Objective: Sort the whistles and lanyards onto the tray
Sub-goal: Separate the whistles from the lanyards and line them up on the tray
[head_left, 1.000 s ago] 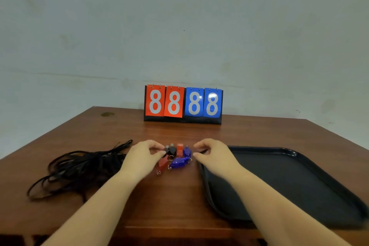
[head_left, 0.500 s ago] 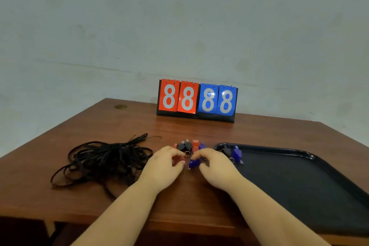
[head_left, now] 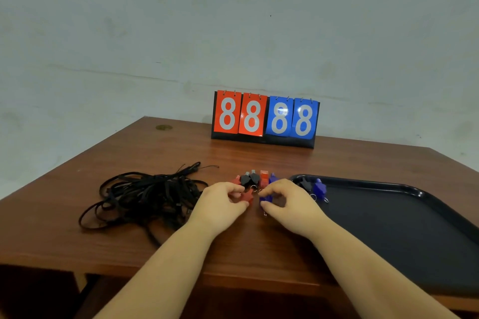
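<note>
Two whistles (head_left: 313, 188) already sit in the black tray (head_left: 414, 228)'s near-left corner, handy to the pile! Left hand (head_left: 220, 204) pinches a red whistle (head_left: 247, 197), right hand (head_left: 287, 204) pinches a blue whistle (head_left: 265, 199), likely one colour per hand for sorting. Loose whistles (head_left: 255, 179) wait just beyond; tangled lanyards (head_left: 147, 197) lie untouched on the left. Scoreboard (head_left: 264, 119) reads 88 88.

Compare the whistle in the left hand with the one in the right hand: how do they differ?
The whistle pinched by the left hand is a red whistle; the right hand pinches a blue whistle. A metal ring hangs below the blue whistle; none shows on the red whistle. Both are small plastic whistles held just above the table, beside the tray.
</note>
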